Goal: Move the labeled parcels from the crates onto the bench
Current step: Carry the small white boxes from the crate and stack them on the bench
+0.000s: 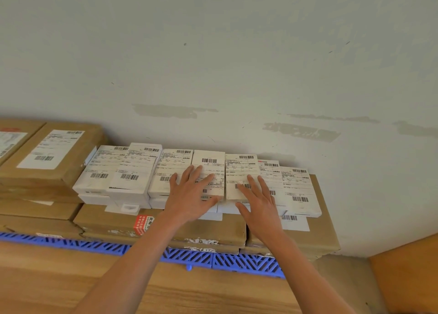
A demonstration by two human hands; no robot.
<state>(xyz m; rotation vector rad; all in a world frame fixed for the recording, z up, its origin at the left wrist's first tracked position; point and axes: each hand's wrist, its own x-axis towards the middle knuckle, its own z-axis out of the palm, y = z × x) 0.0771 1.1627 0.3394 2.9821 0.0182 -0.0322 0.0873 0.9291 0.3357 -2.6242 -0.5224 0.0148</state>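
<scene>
Head view shows both hands stretched forward over a row of white parcels (132,169) with barcode labels. Left hand (193,195) lies flat with fingers straight and a little spread, resting on one small white parcel (208,169); its thumb reaches along the near edge of that parcel. Right hand (259,201) is also flat and unclenched, fingers on the next white parcel (241,169), gripping nothing.

These parcels lie side by side, touching, on top of brown cartons (166,221), close to the pale wall (213,52) behind. Larger brown boxes (47,154) stand just beside them on the left. A blue crate rim (237,261) runs in front, and the wooden bench (59,278) is nearer to the person, with free surface.

Each white parcel has its long axis pointing away from the person, toward the wall, labels facing up.
</scene>
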